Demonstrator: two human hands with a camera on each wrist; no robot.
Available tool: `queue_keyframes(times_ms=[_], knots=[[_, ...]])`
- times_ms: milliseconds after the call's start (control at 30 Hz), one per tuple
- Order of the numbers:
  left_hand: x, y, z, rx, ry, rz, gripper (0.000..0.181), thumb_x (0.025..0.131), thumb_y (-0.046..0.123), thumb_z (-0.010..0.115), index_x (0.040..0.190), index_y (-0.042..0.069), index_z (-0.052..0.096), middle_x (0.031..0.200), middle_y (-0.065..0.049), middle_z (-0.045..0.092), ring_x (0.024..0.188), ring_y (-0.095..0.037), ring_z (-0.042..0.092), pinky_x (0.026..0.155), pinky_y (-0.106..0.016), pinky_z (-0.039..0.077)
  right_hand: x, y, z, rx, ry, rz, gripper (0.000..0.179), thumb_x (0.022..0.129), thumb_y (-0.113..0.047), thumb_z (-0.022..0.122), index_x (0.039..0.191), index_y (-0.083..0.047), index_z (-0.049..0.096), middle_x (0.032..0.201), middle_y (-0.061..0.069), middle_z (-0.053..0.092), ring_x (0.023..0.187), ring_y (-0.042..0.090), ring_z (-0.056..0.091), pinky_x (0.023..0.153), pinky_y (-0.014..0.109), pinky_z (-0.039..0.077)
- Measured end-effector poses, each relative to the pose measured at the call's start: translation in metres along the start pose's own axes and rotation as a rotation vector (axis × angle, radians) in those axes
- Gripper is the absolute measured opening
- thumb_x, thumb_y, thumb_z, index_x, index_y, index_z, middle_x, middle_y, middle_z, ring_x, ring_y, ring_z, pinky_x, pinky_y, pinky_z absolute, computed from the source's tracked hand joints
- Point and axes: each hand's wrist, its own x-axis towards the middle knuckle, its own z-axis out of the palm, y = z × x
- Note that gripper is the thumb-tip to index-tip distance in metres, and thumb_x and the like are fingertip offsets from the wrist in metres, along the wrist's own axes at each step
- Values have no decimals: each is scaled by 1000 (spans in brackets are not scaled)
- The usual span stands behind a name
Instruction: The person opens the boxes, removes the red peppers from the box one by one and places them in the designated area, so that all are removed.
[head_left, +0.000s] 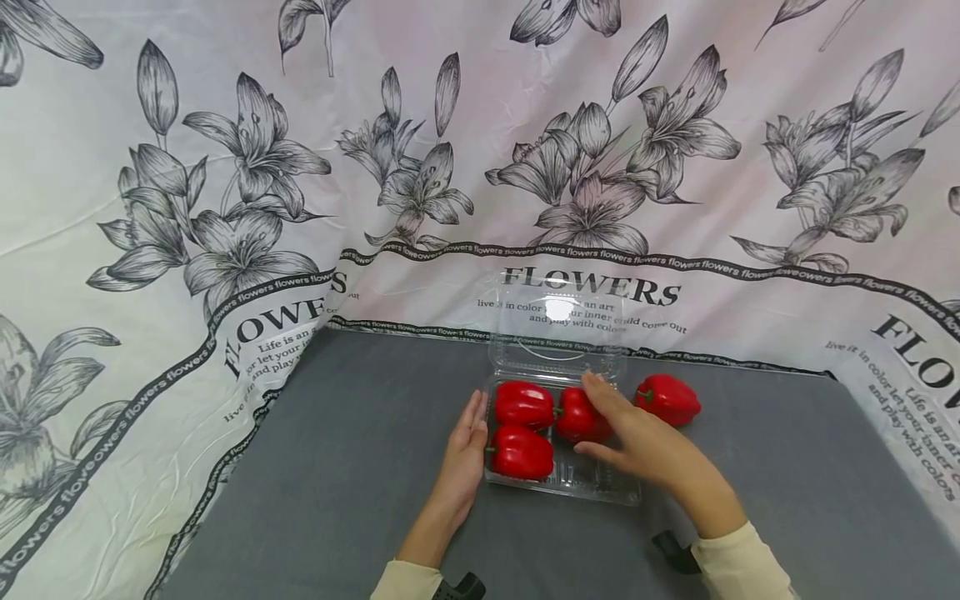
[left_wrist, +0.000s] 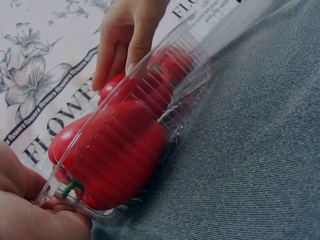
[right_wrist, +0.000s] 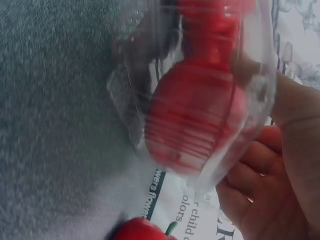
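Observation:
A clear plastic clamshell box [head_left: 600,487] with its lid [head_left: 558,329] raised holds three glossy red bell peppers. Two of them, a back-left bell pepper [head_left: 523,405] and a front-left bell pepper [head_left: 522,453], lie one behind the other. My right hand [head_left: 633,429] holds the third bell pepper [head_left: 577,414] at the back right, thumb on its near side and fingers over its top, partly hiding it. Along the box's left wall my left hand [head_left: 465,454] rests with fingers stretched forward, touching the rim near a green stem [left_wrist: 72,187].
Another red bell pepper [head_left: 667,400] lies outside, just right of the box. Beneath everything is a dark grey table cover [head_left: 360,450]. A white curtain with printed flowers [head_left: 420,283] hangs behind, right at the table's back edge, with the raised lid before it.

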Motion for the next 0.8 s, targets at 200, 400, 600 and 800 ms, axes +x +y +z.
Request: queue_keyframes(times_ms=[200, 400, 600, 800], knots=[[0, 0, 0, 3, 0, 1, 61, 114, 12, 40, 170, 9, 15, 176, -7, 23, 163, -29, 15, 130, -54, 14, 3, -1, 6, -9, -1, 9, 105, 88, -41, 87, 168, -8, 28, 171, 13, 31, 156, 39, 33, 113, 57, 45], [0, -1, 0, 5, -1, -3, 61, 114, 12, 40, 170, 10, 16, 175, -6, 24, 163, -28, 16, 130, -54, 15, 4, -3, 8, -31, -1, 12, 106, 87, -39, 88, 168, -6, 27, 171, 14, 32, 156, 39, 33, 113, 57, 45], [0, -1, 0, 3, 0, -4, 61, 114, 12, 40, 170, 9, 16, 175, -6, 24, 163, -28, 17, 130, -54, 16, 5, -3, 10, -45, 6, 16, 106, 86, -37, 89, 167, -6, 28, 170, 15, 33, 156, 40, 34, 112, 58, 46], [1, 0, 1, -7, 0, -4, 61, 114, 12, 40, 170, 10, 16, 175, -6, 24, 163, -28, 17, 130, -52, 16, 6, -2, 13, -65, 14, 10, 105, 86, -34, 90, 166, -5, 30, 170, 16, 33, 155, 40, 34, 112, 59, 45]])
